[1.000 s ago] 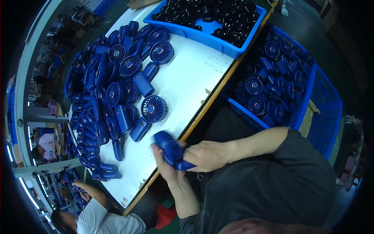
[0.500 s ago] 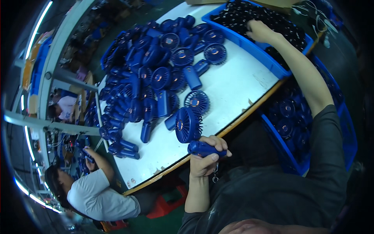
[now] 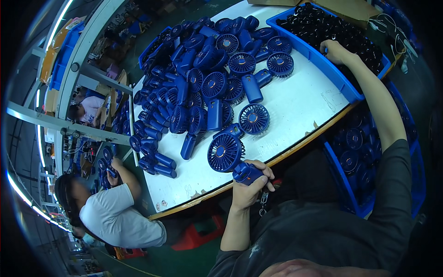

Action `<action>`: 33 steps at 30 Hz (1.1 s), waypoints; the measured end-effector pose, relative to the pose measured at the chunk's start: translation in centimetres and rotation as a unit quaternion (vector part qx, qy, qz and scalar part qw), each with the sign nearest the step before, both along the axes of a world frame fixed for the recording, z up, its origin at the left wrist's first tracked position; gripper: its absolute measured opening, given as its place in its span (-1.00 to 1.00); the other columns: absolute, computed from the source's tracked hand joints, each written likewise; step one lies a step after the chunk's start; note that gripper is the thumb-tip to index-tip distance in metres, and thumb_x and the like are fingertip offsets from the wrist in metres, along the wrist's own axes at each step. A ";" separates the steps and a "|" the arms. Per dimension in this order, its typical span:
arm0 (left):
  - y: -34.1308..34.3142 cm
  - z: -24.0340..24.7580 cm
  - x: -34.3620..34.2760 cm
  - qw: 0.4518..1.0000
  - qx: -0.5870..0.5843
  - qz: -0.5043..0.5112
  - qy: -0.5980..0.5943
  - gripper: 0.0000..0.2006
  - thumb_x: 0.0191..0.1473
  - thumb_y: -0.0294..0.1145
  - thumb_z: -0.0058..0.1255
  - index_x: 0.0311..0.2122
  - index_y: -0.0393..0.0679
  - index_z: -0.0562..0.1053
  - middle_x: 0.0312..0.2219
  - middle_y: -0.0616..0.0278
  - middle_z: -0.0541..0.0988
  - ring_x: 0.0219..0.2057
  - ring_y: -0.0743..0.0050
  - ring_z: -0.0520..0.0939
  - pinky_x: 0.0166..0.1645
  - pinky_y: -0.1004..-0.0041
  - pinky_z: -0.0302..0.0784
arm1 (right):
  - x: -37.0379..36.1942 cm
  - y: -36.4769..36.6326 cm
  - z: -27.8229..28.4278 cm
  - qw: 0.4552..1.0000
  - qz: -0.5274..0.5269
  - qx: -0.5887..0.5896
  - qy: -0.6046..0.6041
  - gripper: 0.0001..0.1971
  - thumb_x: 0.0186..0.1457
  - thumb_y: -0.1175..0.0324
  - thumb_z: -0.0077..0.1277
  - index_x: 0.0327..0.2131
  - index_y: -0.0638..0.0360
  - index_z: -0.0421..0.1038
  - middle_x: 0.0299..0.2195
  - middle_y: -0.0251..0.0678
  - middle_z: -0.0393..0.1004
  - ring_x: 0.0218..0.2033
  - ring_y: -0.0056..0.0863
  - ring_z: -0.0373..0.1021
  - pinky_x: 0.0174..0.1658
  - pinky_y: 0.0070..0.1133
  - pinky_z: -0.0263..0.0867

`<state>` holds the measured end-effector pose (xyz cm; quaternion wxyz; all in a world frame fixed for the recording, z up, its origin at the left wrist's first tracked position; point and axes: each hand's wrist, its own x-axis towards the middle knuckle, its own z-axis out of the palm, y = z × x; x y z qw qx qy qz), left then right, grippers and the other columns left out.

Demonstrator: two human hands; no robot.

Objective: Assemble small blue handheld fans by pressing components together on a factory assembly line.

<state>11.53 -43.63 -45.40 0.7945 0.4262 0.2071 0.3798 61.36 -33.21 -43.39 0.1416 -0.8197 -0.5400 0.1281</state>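
My left hand (image 3: 251,188) is closed round the handle of a blue handheld fan (image 3: 224,153) near the table's front edge. The fan's round grille faces up, and a small panel shows on its handle. A metal clip with a ring (image 3: 263,203) hangs just below this hand. At the far right, my right hand (image 3: 338,51) reaches over a blue bin (image 3: 318,64) heaped with small black pieces with shiny bits (image 3: 341,30). Its fingers are bent down and drawn together at the pieces; what they hold, if anything, is too small to make out.
A large pile of blue handheld fans (image 3: 198,78) covers the left and back of the white table (image 3: 295,104). More fans fill a blue crate (image 3: 339,173) below its right edge. A co-worker (image 3: 115,214) sits at left by a metal frame (image 3: 69,124), holding fans.
The view has shifted, so the table appears further right. The fan in my left hand has turned, its grille now facing up more. My right hand has moved slightly nearer the bin's near wall.
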 end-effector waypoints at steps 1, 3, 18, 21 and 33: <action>-0.1 0.0 0.0 1.000 -0.005 0.001 0.007 -0.75 0.00 -0.65 0.09 -0.19 -0.29 0.37 -0.36 0.02 0.47 -0.28 0.19 0.57 -0.45 0.36 0.71 | 0.1 0.1 0.2 1.000 0.001 -0.020 0.010 -0.81 -0.02 0.50 0.13 -0.28 0.31 0.51 -0.24 -0.01 0.56 -0.12 -0.15 0.50 -0.05 -0.38 0.43; -0.1 -0.1 -0.2 1.000 -0.014 0.013 0.018 -0.75 0.00 -0.65 0.09 -0.18 -0.30 0.36 -0.37 0.02 0.47 -0.28 0.20 0.57 -0.45 0.36 0.71 | 0.1 0.2 0.7 0.998 -0.002 -0.053 0.022 -0.78 -0.02 0.48 0.12 -0.25 0.31 0.55 -0.20 -0.03 0.56 -0.12 -0.17 0.50 -0.04 -0.38 0.43; -0.1 -0.6 -0.3 0.993 0.008 0.053 0.104 -0.75 0.05 -0.65 0.07 -0.13 -0.36 0.36 -0.38 0.02 0.51 -0.31 0.26 0.60 -0.42 0.40 0.69 | -3.7 -3.5 4.1 0.970 -0.018 0.240 -0.020 -0.67 0.06 0.40 0.18 -0.14 0.39 0.41 -0.16 -0.04 0.45 -0.16 -0.28 0.44 -0.06 -0.43 0.37; -0.3 -0.4 0.2 0.991 0.016 0.057 0.118 -0.74 0.07 -0.63 0.07 -0.12 -0.37 0.36 -0.38 0.03 0.51 -0.32 0.28 0.60 -0.42 0.41 0.69 | -5.5 -4.2 3.2 0.953 0.006 0.298 -0.053 -0.73 0.09 0.34 0.16 -0.28 0.37 0.37 -0.36 -0.17 0.43 -0.39 -0.43 0.38 -0.27 -0.47 0.34; -0.7 -0.4 0.6 0.989 0.005 0.063 0.135 -0.72 0.09 -0.61 0.07 -0.09 -0.38 0.35 -0.38 0.04 0.51 -0.32 0.30 0.60 -0.42 0.41 0.68 | -3.1 -2.9 3.6 0.993 -0.084 0.076 -0.042 -0.63 0.09 0.16 0.16 -0.41 0.38 0.45 -0.42 0.04 0.55 -0.34 -0.14 0.53 -0.19 -0.35 0.43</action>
